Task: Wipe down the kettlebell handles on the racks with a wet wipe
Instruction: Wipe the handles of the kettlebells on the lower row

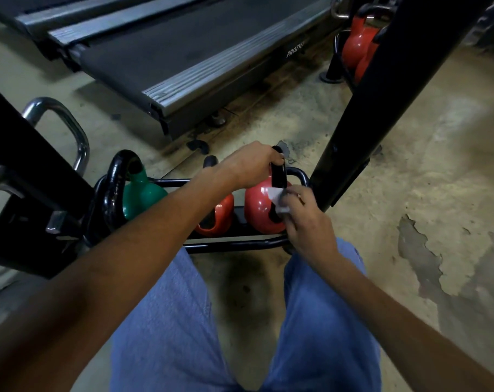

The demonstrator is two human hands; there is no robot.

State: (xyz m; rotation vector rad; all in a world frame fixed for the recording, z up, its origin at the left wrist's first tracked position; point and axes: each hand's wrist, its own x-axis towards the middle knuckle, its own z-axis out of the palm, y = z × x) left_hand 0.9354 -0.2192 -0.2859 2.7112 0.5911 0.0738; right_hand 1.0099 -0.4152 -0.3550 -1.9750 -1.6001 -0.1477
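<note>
Head view, looking down at the bottom shelf of a black rack (234,245) standing on a worn concrete floor (443,171). We see three kettlebells in a row on this shelf: a green kettlebell (140,198) at the left, a red kettlebell (221,217) in the middle, partly hidden behind the left forearm, and a second, rightmost red kettlebell (257,212) near the shelf's end. The left hand (250,165) reaches across from the left, its fingers curled round the top of the black handle (277,176) of the rightmost kettlebell. The right hand (305,217) is just beside that kettlebell on its right; its fingers and thumb pinch a white wipe (277,200), which lies against the lower part of the handle where it meets the red body. A black upright post (381,94) rises just to the right of the hands, and behind it we see more red kettlebells (354,45) on another rack. A treadmill (183,55) fills the upper left of the view, well apart from the rack. At the far left a chrome handle (70,124) shows beside a dark beam. The person's legs in blue jeans (166,321) occupy the foreground, one to each side of a dark stain on the floor.
</note>
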